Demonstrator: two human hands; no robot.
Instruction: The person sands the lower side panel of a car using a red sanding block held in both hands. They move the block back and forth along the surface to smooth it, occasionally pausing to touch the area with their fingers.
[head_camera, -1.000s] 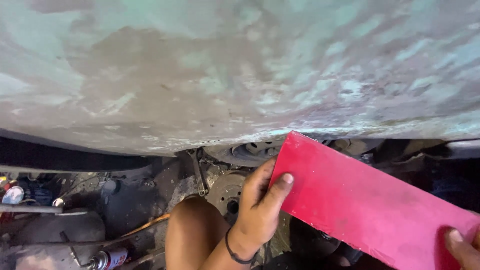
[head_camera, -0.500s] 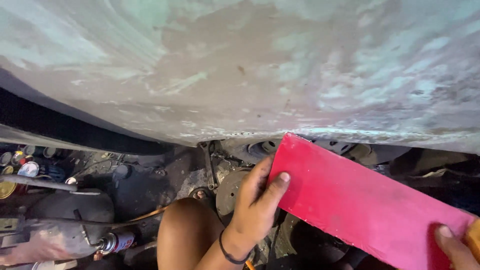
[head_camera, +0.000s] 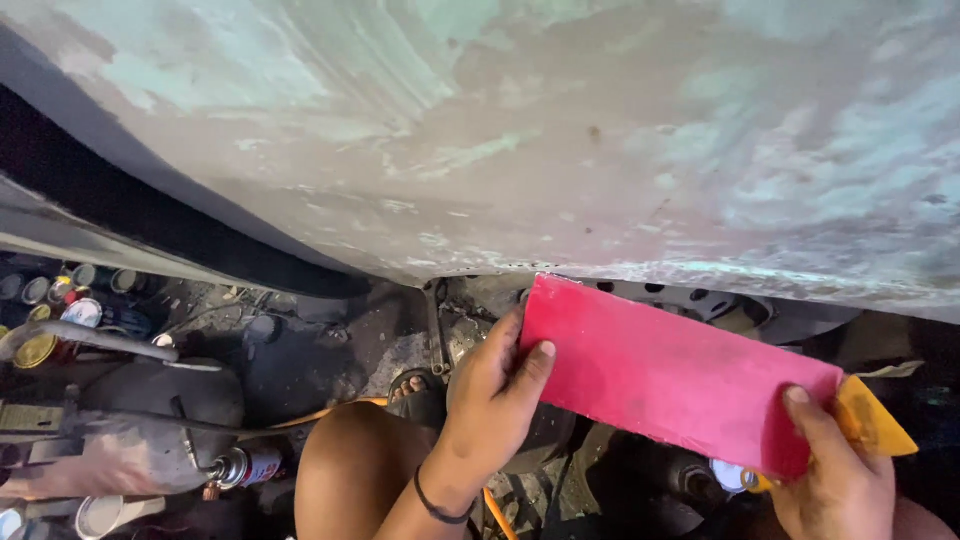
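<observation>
Head view: one red flat board (head_camera: 668, 375), one yellow scraper (head_camera: 868, 422), one sanded grey-green car panel (head_camera: 520, 130) above. Left hand (head_camera: 490, 400) closed on the board's left end, thumb on top, wrist bent up from below. Right hand (head_camera: 835, 480) pinching the board's right end together with the scraper. Board's upper corner touching the panel's lower edge.

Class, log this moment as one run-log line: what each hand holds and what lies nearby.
left hand: grips red flat board | right hand: holds board's other end plus yellow scraper | above: sanded vehicle panel | nearby: paint cans
</observation>
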